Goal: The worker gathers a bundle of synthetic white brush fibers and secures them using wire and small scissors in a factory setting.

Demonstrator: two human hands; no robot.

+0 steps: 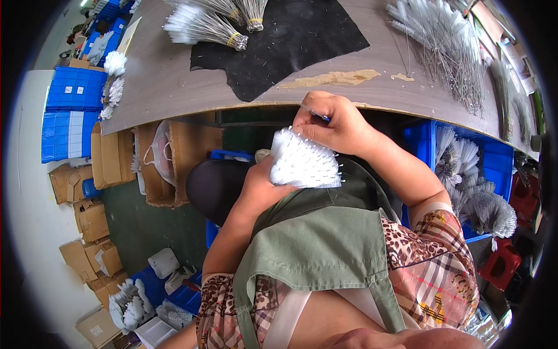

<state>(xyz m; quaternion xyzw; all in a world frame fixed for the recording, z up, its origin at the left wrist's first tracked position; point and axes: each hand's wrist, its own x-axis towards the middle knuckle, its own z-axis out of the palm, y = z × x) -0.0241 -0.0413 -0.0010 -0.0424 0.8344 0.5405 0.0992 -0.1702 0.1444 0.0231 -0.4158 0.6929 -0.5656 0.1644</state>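
Observation:
A thick bundle of white-bristled tube brushes point(305, 160) is gripped in my left hand point(260, 183), its bristle ends turned up toward me. My right hand point(337, 125) is closed at the bundle's far edge, thumb and fingertips against the bristles. A small, thin metal tool point(317, 113) with a dark blue end sticks out between the right fingers; its exact kind is unclear. Both hands are over my green apron point(317, 247), just in front of the table edge. The wire ends of the held bundle are hidden.
On the table point(157, 81), tied brush bundles point(218, 29) lie on a black sheet point(285, 52). Loose brushes point(444, 46) are heaped at far right. A blue crate point(427, 139) with more brushes stands under the right edge. Cardboard boxes point(200, 145) are at left.

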